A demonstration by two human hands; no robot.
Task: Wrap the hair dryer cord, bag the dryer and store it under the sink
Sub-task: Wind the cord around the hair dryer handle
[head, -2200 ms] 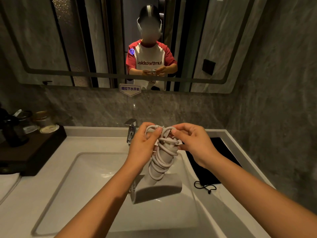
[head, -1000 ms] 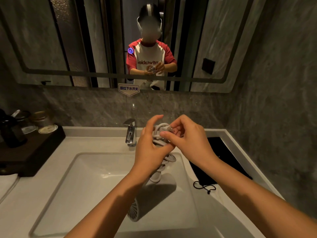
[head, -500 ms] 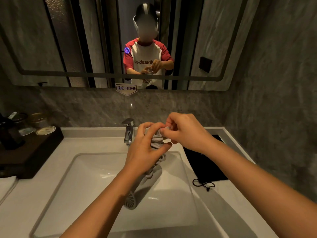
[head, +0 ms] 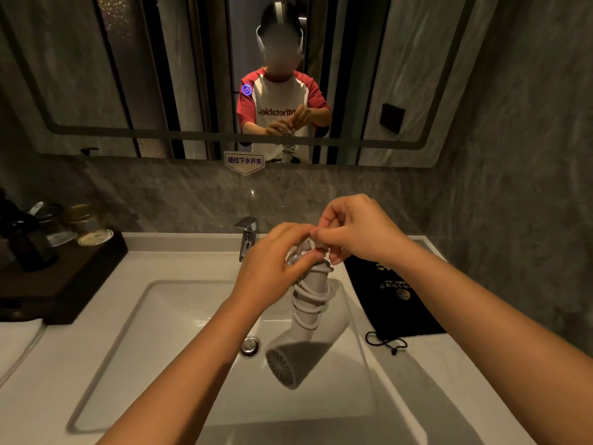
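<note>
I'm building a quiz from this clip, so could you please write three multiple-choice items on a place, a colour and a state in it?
1. Where does the drawstring bag lie?
A. in the basin
B. on the counter right of the basin
C. on the wooden tray

2. What colour is that bag?
A. black
B. white
C. red

3. How is the cord?
A. hanging loose
B. plugged in
C. coiled around the dryer's handle

Answers: 1 B, it lies flat beside the sink. 2 A, dark cloth with gold print. 3 C, loops ring the hair dryer held by the left hand and right hand.

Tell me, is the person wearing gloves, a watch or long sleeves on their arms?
No. The left hand and right hand are bare, with no gloves, rings or watch showing. Both forearms are uncovered; the mirror shows short red sleeves on a white T-shirt.
</note>
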